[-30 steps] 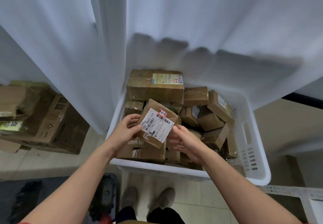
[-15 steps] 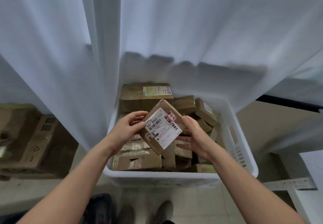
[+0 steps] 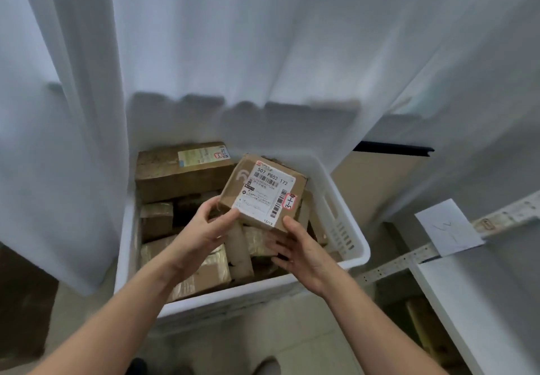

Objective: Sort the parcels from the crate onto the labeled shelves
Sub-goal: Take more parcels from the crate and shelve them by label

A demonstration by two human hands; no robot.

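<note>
Small cardboard parcel (image 3: 233, 187) is held up over the white plastic crate (image 3: 347, 222), clear of the pile below, label side facing the camera. Left hand (image 3: 204, 228) grips its near-left corner with fingers curled round the edge. Right hand (image 3: 295, 246) holds the near-right corner, thumb on top, fingers underneath.

The parcel is a squat, squarish box of brown corrugated board with slightly dented corners. A white shipping label (image 3: 264, 196) covers most of the face, and a red-bordered handwritten sticker (image 3: 290, 201) sits at its right edge. It looks light and stiff, probably one-hand weight. The board is matte and not slippery, though taped areas may be slicker. Best hold is on opposite edges or corners, keeping thumbs off the sticker so it stays readable.

The crate has slotted walls and is crammed with more brown boxes, some shiny with tape, with a long box (image 3: 181, 170) at the back. Right of the crate is a perforated metal shelf (image 3: 409, 257) with a paper sheet (image 3: 448, 228) hanging on it. A white curtain (image 3: 263, 53) hangs behind.
</note>
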